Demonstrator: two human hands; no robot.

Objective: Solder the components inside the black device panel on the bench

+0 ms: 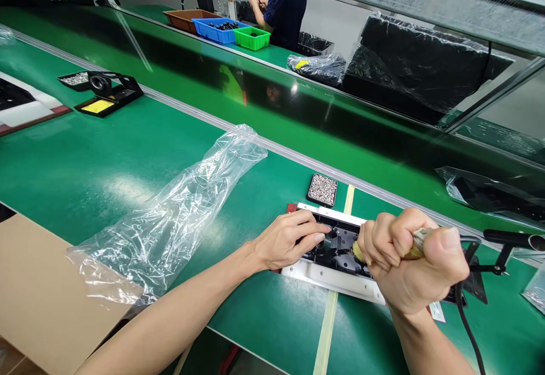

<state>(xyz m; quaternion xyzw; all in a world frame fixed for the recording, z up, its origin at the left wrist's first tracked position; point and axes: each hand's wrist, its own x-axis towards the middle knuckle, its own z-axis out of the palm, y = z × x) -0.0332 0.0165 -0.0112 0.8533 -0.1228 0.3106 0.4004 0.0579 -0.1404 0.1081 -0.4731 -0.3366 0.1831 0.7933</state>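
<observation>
A long black plastic part (347, 244) with raised details lies in a white fixture (336, 279) on the green bench. My left hand (292, 238) reaches over its left end, thumb and fingers bent down and pressed on the part. Whether a smaller piece sits under those fingertips is hidden. My right hand (415, 258) is wrapped in a fist round the soldering iron (421, 241), which has yellowish wrapping on it. The iron points down and left at the middle of the black part; its tip is hard to make out. A black cord (466, 324) hangs below the fist.
A small tray of metal bits (322, 190) stands behind the fixture. A clear plastic bag (183, 216) lies left, near cardboard (38, 290). An iron stand (108, 94) is far left, a black holder (504, 253) right. Beyond the partition are bins (221, 31) and a person (287, 11).
</observation>
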